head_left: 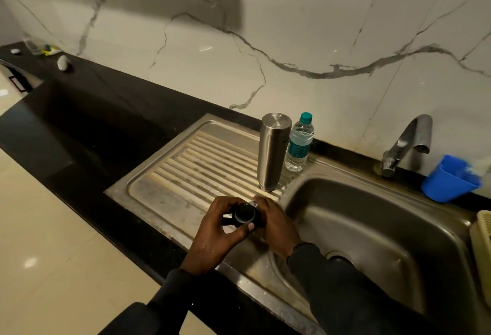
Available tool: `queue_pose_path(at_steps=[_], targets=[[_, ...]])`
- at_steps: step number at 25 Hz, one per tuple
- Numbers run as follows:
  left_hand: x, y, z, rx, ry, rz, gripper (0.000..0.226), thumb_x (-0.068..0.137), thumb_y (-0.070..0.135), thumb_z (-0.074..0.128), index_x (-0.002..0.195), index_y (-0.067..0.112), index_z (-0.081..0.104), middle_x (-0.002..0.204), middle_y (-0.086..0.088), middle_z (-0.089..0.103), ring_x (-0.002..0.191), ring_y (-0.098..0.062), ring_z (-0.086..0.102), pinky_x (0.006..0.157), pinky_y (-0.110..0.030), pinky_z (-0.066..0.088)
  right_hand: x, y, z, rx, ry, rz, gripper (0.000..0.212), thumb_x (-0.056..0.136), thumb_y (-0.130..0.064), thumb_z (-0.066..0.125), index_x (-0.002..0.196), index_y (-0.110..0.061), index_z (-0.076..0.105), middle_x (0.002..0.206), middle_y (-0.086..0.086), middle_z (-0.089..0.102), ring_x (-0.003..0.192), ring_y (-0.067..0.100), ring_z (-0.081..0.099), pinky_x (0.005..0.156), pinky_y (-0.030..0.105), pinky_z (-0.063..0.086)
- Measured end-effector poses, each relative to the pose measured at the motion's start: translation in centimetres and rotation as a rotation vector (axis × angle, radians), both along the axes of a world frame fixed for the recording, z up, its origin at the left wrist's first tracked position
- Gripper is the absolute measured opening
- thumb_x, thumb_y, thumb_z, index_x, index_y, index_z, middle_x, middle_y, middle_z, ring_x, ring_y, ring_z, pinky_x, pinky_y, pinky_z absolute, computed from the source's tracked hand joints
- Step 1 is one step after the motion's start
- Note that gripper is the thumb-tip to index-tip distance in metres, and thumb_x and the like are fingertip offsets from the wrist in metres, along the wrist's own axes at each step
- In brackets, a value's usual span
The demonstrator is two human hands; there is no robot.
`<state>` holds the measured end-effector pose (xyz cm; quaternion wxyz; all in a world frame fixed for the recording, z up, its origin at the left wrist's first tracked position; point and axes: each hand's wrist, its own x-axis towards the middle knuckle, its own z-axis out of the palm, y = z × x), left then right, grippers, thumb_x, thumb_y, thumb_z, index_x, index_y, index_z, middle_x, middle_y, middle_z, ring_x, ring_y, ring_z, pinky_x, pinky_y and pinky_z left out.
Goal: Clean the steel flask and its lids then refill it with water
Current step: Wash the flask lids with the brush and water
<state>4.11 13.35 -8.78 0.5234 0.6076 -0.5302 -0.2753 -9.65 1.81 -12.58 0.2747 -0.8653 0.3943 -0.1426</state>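
The steel flask (272, 151) stands upside down on the ribbed drainboard (170, 172) beside the sink. Both my hands are together over the front of the drainboard, holding the flask's lid parts. My left hand (215, 239) grips a black inner lid (244, 213) with thumb and fingers curled round it. My right hand (276, 225) curls round the steel outer lid (253, 204), of which only a rim shows. The two lid parts touch each other between my hands.
A clear plastic water bottle (299, 146) with a green cap stands right behind the flask. The sink basin (385, 233) lies to the right, with a tap (406, 143) at its back. A blue plastic cup (449, 179) and a pale basket (482, 249) sit at the far right.
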Motion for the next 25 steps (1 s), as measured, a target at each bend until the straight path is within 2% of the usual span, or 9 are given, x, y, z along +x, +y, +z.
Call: queue_pose_path(at_steps=[3,5,7,10,13,16,19,22,25], targets=[[-1.5,-1.0,1.2,-0.038,0.051,-0.026,0.036,0.082,0.036,0.074,0.114,0.025,0.065,0.114,0.005,0.061,0.109,-0.021,0.061,0.087,-0.031,0.054,-1.8,0.0,0.5,0.107,-0.140,-0.034,0.054,0.085,-0.034,0.067,0.134,-0.031,0.045,0.131,-0.007,0.048,0.116,0.005,0.051,0.099,0.032,0.047],[-2.7,-1.8,2.2,-0.067,0.082,-0.041,0.036,0.082,0.037,0.072,0.115,0.023,0.066,0.113,0.005,0.062,0.109,-0.022,0.062,0.087,-0.033,0.055,-3.7,-0.3,0.2,0.113,-0.181,-0.083,0.064,0.080,-0.027,0.074,0.136,-0.023,0.044,0.132,-0.002,0.044,0.119,0.012,0.049,0.103,0.036,0.045],[-3.9,-2.7,2.9,-0.073,0.101,-0.084,0.035,0.083,0.038,0.071,0.116,0.026,0.066,0.114,0.006,0.062,0.110,-0.023,0.063,0.087,-0.037,0.055,-6.2,-0.4,0.7,0.126,-0.258,-0.217,0.050,0.084,-0.019,0.070,0.129,-0.020,0.048,0.128,0.003,0.047,0.114,0.014,0.054,0.100,0.037,0.046],[-6.5,-4.2,4.0,-0.083,0.112,-0.198,0.036,0.086,0.035,0.069,0.120,0.024,0.064,0.118,0.004,0.061,0.116,-0.024,0.060,0.092,-0.035,0.053,-10.9,-0.5,1.6,0.083,-0.394,-0.387,0.026,0.090,-0.016,0.065,0.112,-0.026,0.054,0.112,-0.001,0.056,0.097,-0.004,0.056,0.083,0.014,0.046],[-9.8,-6.0,4.9,-0.096,0.080,-0.321,0.036,0.088,0.028,0.070,0.122,0.021,0.063,0.121,0.006,0.060,0.121,-0.020,0.058,0.100,-0.029,0.048,-15.2,-1.0,3.5,0.037,-0.481,-0.507,0.012,0.094,-0.016,0.059,0.101,-0.026,0.059,0.100,-0.007,0.061,0.090,-0.007,0.055,0.074,0.010,0.043],[-13.9,-7.8,5.9,-0.121,0.115,-0.413,0.037,0.089,0.023,0.071,0.124,0.019,0.062,0.122,0.007,0.063,0.121,-0.014,0.059,0.098,-0.019,0.046,-19.7,-1.6,6.1,0.007,-0.522,-0.584,0.013,0.094,-0.013,0.057,0.104,-0.020,0.060,0.099,-0.007,0.063,0.090,-0.006,0.057,0.075,0.004,0.043],[-17.9,-9.5,6.8,-0.108,0.208,-0.500,0.038,0.092,0.014,0.069,0.128,0.018,0.059,0.126,0.003,0.064,0.122,-0.014,0.059,0.097,-0.021,0.049,-24.8,-3.1,8.3,-0.142,-0.488,-0.647,0.013,0.093,-0.013,0.059,0.099,-0.025,0.061,0.095,-0.007,0.066,0.088,0.003,0.061,0.079,0.017,0.048],[-21.4,-11.1,7.5,-0.052,0.328,-0.573,0.036,0.091,0.016,0.069,0.126,0.020,0.059,0.121,0.001,0.067,0.116,-0.014,0.063,0.093,-0.027,0.053,-29.5,-4.8,10.1,-0.235,-0.475,-0.671,0.015,0.091,-0.010,0.061,0.093,-0.025,0.061,0.089,-0.002,0.067,0.082,0.014,0.064,0.076,0.034,0.053],[-24.5,-12.7,7.9,-0.024,0.409,-0.560,0.033,0.089,0.013,0.068,0.121,0.016,0.059,0.115,-0.002,0.069,0.110,-0.019,0.066,0.088,-0.029,0.055,-32.7,-6.2,12.4,-0.306,-0.506,-0.709,0.013,0.091,-0.006,0.060,0.092,-0.017,0.064,0.089,0.003,0.067,0.083,0.016,0.063,0.079,0.034,0.051]])
